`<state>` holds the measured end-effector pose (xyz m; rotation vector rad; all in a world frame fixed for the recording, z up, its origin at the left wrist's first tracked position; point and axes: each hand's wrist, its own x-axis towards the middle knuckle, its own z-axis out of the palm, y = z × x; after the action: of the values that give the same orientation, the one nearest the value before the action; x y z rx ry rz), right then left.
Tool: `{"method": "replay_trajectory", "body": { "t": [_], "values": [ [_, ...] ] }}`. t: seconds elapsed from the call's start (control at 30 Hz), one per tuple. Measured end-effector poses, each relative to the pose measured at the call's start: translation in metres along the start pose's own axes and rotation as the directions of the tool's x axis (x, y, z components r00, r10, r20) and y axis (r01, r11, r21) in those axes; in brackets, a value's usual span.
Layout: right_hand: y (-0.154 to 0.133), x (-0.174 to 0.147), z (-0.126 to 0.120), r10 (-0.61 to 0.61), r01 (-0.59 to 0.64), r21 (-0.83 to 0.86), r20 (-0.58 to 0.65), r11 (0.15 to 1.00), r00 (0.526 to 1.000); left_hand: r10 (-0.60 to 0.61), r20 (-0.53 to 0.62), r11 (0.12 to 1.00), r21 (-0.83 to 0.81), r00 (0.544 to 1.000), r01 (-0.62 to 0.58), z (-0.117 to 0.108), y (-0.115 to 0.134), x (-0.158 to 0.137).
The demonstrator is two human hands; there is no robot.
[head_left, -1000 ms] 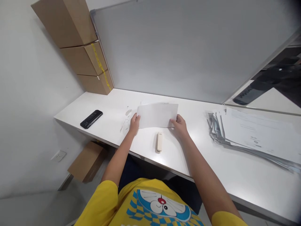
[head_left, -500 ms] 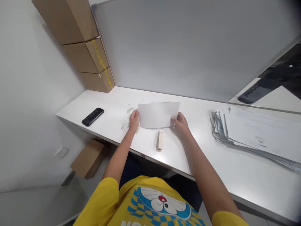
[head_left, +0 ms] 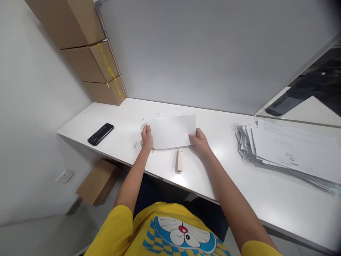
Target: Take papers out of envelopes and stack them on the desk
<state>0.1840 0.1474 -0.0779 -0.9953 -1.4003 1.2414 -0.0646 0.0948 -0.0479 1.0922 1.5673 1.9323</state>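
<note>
A white sheet of paper (head_left: 172, 131) is held by its two short sides, low over the white table. My left hand (head_left: 147, 137) is closed on its left edge. My right hand (head_left: 199, 140) pinches the lower right part, with the thumb on the near face. Just below the paper's lower edge lies a cream-coloured stapler (head_left: 179, 161), pointing toward me, touched by neither hand. Whether the paper is one sheet or several I cannot tell.
A black phone (head_left: 101, 134) lies on the table (head_left: 125, 121) at the left. Cardboard boxes (head_left: 99, 64) are stacked at the back left corner. A messy pile of papers (head_left: 295, 153) covers the right side. A whiteboard (head_left: 181, 53) stands behind, and another box (head_left: 97, 181) sits below the table.
Both hands have shifted slightly left with the paper, which now tilts a little, its left end lower. My view has also turned slightly. The grip of both hands stays the same.
</note>
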Motion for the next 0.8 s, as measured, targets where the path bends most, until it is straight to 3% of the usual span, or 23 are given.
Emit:
{"method": "replay_trajectory", "body": {
  "t": [0.3,0.6,0.7,0.8],
  "values": [
    [-0.018,-0.003,0.003,0.021,-0.021,-0.005,-0.016,1.0,1.0,0.12,0.076,0.976,0.172,0.99,-0.132,0.002,0.019,-0.003],
    [-0.026,0.005,0.0,0.031,-0.03,0.041,-0.041,0.999,0.999,0.093,0.08,0.992,0.074,0.992,-0.099,0.008,0.013,0.006],
    [-0.037,-0.003,-0.015,0.015,-0.01,0.053,-0.077,0.999,0.997,0.121,0.136,0.986,0.1,0.983,-0.136,0.008,0.032,0.004],
    [-0.052,-0.047,-0.033,0.032,-0.033,-0.004,-0.086,0.999,0.996,0.132,0.231,0.97,0.171,0.964,-0.174,-0.005,0.062,-0.01]
  ]
}}
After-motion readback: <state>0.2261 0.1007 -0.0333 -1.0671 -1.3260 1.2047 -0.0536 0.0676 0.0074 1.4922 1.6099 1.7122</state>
